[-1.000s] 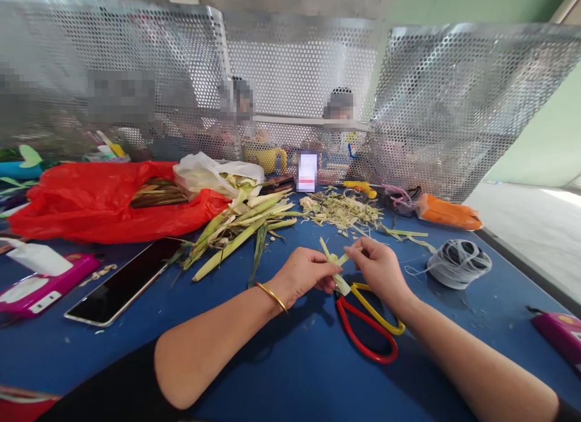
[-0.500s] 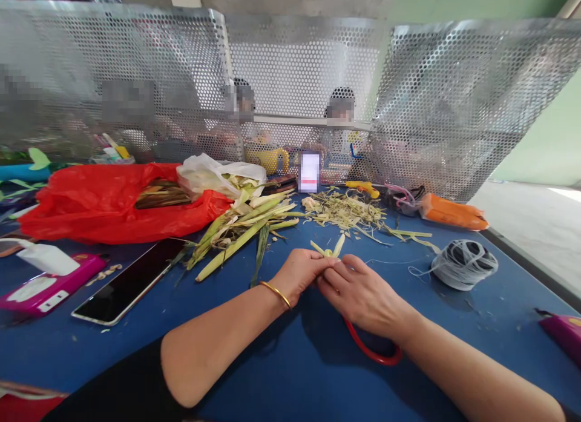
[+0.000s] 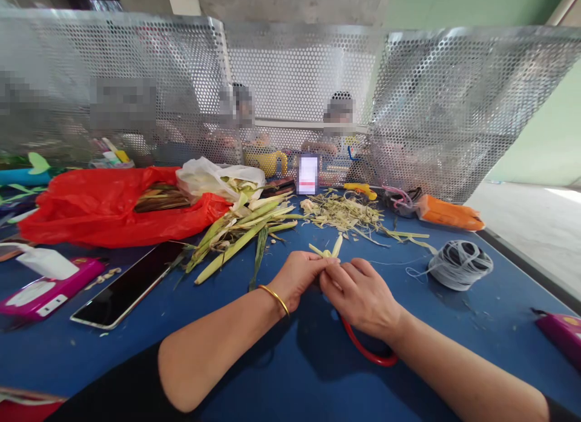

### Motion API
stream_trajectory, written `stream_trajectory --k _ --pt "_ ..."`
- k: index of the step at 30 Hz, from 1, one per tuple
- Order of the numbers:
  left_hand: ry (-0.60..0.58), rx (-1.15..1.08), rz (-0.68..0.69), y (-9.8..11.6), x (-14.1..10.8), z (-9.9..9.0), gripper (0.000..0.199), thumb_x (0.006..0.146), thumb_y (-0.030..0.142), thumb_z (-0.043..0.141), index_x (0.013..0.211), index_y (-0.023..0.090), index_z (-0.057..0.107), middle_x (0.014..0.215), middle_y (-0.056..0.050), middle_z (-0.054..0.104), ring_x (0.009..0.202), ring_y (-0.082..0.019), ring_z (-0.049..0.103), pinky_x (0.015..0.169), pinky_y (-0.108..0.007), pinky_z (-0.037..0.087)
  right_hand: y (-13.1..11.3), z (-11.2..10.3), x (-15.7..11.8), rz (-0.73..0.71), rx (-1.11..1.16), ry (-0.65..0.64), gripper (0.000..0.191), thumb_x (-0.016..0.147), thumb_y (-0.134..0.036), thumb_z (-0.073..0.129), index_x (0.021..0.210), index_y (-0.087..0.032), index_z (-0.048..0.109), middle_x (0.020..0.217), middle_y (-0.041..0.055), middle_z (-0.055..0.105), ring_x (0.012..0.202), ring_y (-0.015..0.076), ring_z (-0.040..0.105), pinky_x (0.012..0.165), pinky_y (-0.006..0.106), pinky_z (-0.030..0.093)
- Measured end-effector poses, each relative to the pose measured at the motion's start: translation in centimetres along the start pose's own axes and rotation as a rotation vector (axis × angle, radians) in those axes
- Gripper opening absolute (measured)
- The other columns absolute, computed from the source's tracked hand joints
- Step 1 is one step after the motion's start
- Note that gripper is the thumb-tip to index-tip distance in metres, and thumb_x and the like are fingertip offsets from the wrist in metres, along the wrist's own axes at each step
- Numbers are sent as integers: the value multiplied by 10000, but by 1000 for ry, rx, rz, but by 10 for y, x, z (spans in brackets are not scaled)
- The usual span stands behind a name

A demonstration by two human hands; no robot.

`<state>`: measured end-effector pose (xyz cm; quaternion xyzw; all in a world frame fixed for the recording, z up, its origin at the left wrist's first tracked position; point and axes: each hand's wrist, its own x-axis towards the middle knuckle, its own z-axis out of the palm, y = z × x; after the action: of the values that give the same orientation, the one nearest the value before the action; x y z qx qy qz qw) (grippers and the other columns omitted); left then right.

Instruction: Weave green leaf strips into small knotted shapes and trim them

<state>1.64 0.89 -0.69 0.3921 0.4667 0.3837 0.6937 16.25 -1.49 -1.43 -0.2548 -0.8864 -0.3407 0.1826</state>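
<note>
My left hand (image 3: 303,278), with a gold bangle at the wrist, is closed in a pinch on a small pale corn husk piece (image 3: 336,246). Two strips of it stick up beyond the fingertips. Against those fingertips, the curled fingers of my right hand (image 3: 363,296) meet the same piece. A thin thread (image 3: 397,264) runs from my right fingers to a grey ball of thread (image 3: 460,266); the fingertips themselves are hidden. Under my right palm shows a red looped handle (image 3: 370,354), probably of scissors; whether the hand grips it is unclear.
A pile of corn husks (image 3: 240,240) lies beside a red plastic bag (image 3: 100,210). Husk scraps (image 3: 347,211) sit before a propped phone (image 3: 308,174). Left are another phone (image 3: 129,286) and a magenta power strip (image 3: 59,289). A perforated metal screen (image 3: 304,65) stands behind, with people beyond.
My right hand has turned slightly, its fingers shifting a little at the husk piece. The left hand keeps its pinch. The whole view has shifted slightly.
</note>
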Motion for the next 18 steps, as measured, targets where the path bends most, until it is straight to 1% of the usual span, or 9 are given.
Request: stream_trajectory --k 2,5,7,9,13,16,17,18 --pt "-52 -36 -1 2 -1 -1 387 498 434 824 616 111 647 542 15 562 508 -78 499 534 -209 411 2 0 0 41 12 13 229 919 -99 381 905 -124 608 811 86 635 686 175 516 701 342 342" --pt "-153 -69 10 6 -1 -4 366 540 414 818 678 111 665 634 -17 625 613 -114 587 670 -255 484 5 0 0 184 84 36 259 932 -91 349 820 -146 576 762 69 634 692 168 529 719 332 342" --pt "-164 -62 34 9 0 -6 337 570 387 813 686 106 667 672 -38 652 638 -121 606 705 -266 492 5 -1 0 250 134 62 246 931 -84 356 809 -154 558 776 67 644 712 164 544 724 323 341" --pt "-128 -63 61 11 0 -7 310 608 371 798 688 101 669 690 -56 672 632 -117 605 698 -260 491 3 -3 0 244 173 82 220 927 -83 370 829 -156 553 809 71 657 721 162 552 723 318 342" --pt "-58 -72 72 12 0 -7 275 644 345 780 712 103 667 719 -82 698 627 -125 611 649 -253 482 -2 -5 -2 169 233 127 179 921 -94 396 861 -150 555 844 82 667 723 169 563 727 324 352" --pt "-44 -60 77 11 1 -7 248 668 330 761 699 104 665 722 -84 703 605 -120 605 630 -251 479 0 -6 -1 116 309 118 159 919 -91 412 881 -149 554 818 68 666 745 170 584 749 326 364" --pt "-47 -57 81 11 1 -8 238 678 326 752 692 105 665 715 -81 702 596 -118 603 627 -251 481 3 -6 0 112 348 117 149 924 -104 418 894 -156 554 813 58 667 750 166 589 761 324 367" --pt "-50 -58 87 12 2 -8 225 687 319 743 694 108 665 711 -78 702 593 -119 605 628 -252 485 6 -6 0 138 384 122 134 929 -128 428 917 -164 556 828 53 669 768 165 595 775 323 371"
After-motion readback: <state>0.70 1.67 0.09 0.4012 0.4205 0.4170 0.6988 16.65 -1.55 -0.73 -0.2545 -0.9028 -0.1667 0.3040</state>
